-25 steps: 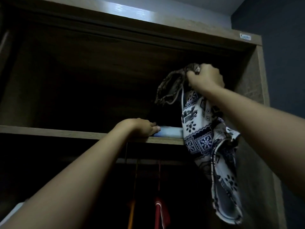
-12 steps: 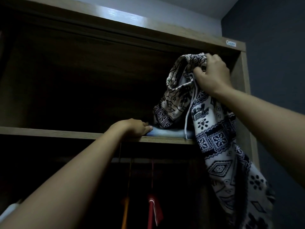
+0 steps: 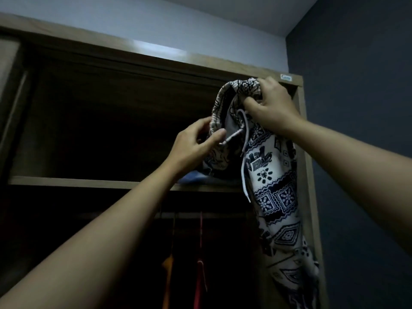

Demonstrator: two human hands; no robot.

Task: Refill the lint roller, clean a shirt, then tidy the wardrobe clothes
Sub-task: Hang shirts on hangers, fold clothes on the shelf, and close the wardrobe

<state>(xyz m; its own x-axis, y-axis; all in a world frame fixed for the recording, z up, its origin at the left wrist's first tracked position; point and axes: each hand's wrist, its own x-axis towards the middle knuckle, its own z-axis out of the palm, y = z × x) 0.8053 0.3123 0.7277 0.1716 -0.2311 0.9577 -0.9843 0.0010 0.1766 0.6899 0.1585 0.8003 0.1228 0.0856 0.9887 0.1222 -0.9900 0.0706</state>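
Trousers [image 3: 275,197], patterned, held up at the upper wardrobe shelf [image 3: 89,182], both hands on the waistband.
Right hand [image 3: 273,108]: grip closed over the bunched waistband near the wardrobe's top edge. Left hand [image 3: 192,146]: grip pinching the waistband's other side between thumb and fingers. Legs hang down past the shelf front on the right; drawstring [image 3: 243,175] dangles loose. Blue folded cloth [image 3: 196,176] lies on the shelf behind. Judged light, limp, no stiffness; best taken at the elastic waistband, with the cord tucked in against snagging.

Soft printed cloth trousers [image 3: 273,175] with a cord drawstring [image 3: 244,161]; matt wood-grain wardrobe [image 3: 299,134]
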